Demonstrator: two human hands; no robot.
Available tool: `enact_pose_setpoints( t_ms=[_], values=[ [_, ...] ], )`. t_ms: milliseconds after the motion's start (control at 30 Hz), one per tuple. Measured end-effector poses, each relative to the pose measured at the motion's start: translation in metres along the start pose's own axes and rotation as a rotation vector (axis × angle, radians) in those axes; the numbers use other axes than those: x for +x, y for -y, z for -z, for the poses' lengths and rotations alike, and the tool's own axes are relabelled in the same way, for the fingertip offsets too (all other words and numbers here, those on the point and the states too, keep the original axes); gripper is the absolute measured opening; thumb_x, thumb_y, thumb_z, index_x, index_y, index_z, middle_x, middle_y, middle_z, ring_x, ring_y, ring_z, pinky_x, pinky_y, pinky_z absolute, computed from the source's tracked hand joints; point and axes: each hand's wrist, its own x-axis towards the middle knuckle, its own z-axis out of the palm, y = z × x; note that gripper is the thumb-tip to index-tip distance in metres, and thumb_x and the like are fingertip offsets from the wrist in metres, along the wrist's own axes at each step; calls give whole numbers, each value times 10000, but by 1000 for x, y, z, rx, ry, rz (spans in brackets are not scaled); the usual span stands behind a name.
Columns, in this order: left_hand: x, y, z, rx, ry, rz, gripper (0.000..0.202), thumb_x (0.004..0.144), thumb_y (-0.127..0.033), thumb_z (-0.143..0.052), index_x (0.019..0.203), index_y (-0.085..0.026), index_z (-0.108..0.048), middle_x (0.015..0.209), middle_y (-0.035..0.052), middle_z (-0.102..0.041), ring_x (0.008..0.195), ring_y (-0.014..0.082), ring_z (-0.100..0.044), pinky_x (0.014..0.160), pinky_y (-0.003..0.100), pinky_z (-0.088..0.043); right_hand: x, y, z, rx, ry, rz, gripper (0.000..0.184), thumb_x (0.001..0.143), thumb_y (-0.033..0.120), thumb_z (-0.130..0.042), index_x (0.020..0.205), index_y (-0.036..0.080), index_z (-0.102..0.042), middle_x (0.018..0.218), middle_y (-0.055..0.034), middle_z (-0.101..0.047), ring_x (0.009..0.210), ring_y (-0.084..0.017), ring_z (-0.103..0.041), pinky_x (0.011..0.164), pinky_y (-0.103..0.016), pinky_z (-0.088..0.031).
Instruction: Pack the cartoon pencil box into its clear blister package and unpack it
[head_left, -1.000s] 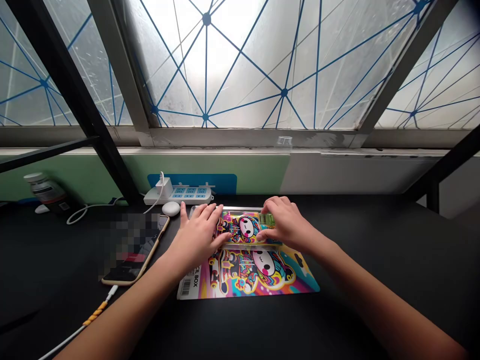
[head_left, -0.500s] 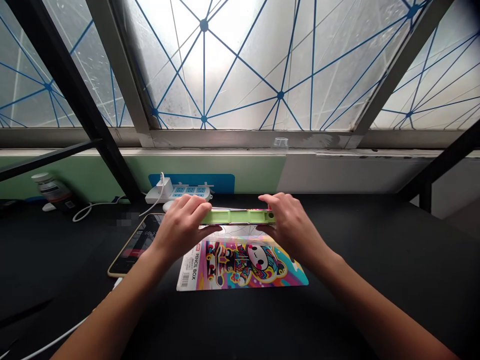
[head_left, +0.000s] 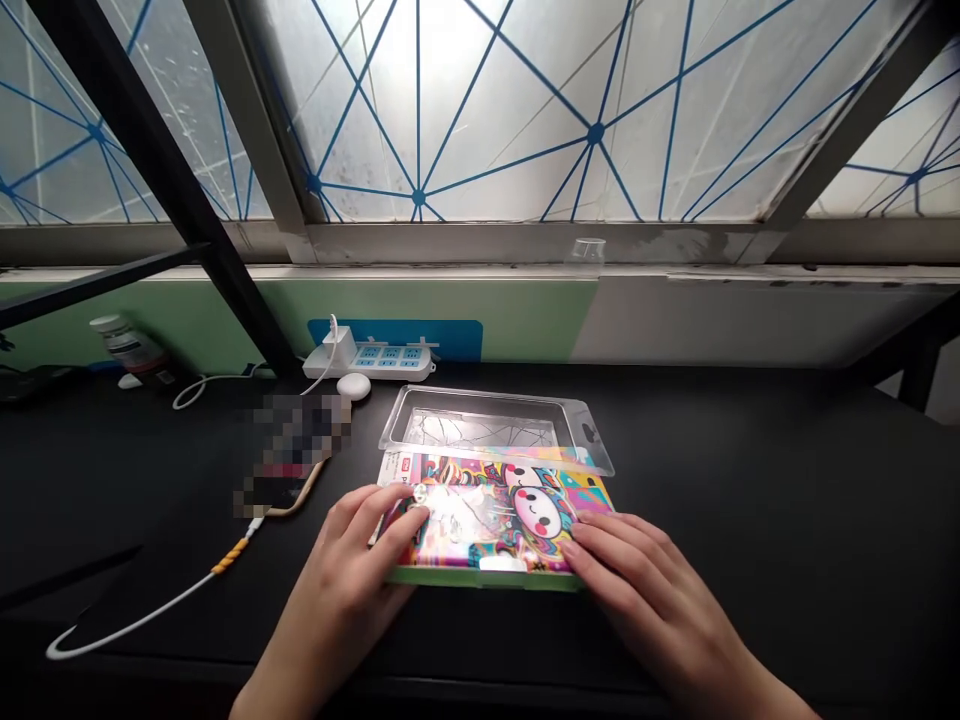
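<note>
While the box [head_left: 487,525] is lying lengthwise left-to-right, the left hand [head_left: 352,575] and right hand [head_left: 637,585] are clasping its ends.

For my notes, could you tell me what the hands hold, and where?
The pencil box, by its ends: left hand on the left end, right hand on the right.

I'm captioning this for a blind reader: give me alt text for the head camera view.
A person's left hand grips the left end of a colourful pencil box on a black desk, while the right hand lays its fingers flat on the right end. Behind it sits a clear plastic tray; a phone and power strip lie left.
</note>
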Motion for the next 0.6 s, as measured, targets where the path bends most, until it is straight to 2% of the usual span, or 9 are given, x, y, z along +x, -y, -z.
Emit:
enact_pose_setpoints(
  t_ms=[100, 200, 300, 367, 467, 600],
  values=[
    [-6, 8, -9, -113, 95, 195, 650, 928, -370, -688, 1501, -282, -394, 1504, 144, -494, 1340, 351, -509, 1059, 494, -500, 6, 0, -6, 12, 9, -93, 356, 975, 64, -536, 1300, 171, -631, 1232, -124, -699, 1247, -244, -605, 1053, -401, -494],
    [-9, 9, -12, -176, 153, 346, 793, 901, -494, -700, 1556, -315, -291, 1522, 129, -488, 1356, 356, -510, 1075, 508, -487, 3, 0, -8, 41, 39, -250, 363, 954, 164, -626, 1314, 214, -606, 1418, -152, -596, 1287, -272, -591, 1019, -407, -537],
    [-8, 8, -13, -178, 214, 397, 783, 907, -486, -694, 1563, -349, -291, 1488, 101, -529, 1357, 348, -503, 1100, 527, -452, -6, -3, -5, 48, 156, -446, 597, 952, 365, -650, 1501, 243, -448, 1614, -157, -400, 1357, -326, -546, 1018, -451, -560],
    [-7, 7, -13, -192, 222, 414, 796, 903, -481, -701, 1571, -355, -287, 1488, 96, -531, 1363, 344, -496, 1110, 523, -438, -11, -7, -5, 45, 197, -519, 686, 958, 420, -627, 1568, 280, -347, 1646, -129, -359, 1385, -335, -522, 1031, -468, -556],
    [-6, 5, -11, -224, 204, 441, 844, 887, -478, -721, 1590, -359, -268, 1500, 96, -525, 1369, 341, -496, 1110, 501, -436, -13, -12, -8, 38, 195, -524, 637, 973, 415, -598, 1559, 340, -359, 1645, -81, -375, 1457, -343, -431, 1085, -520, -506],
    [-5, 5, -9, -276, 198, 455, 910, 875, -442, -748, 1608, -416, -208, 1524, 65, -508, 1382, 322, -487, 1121, 482, -421, -12, -15, -11, 30, 196, -511, 649, 975, 416, -593, 1568, 333, -344, 1636, -79, -391, 1511, -359, -325, 1097, -575, -472]
  ],
)
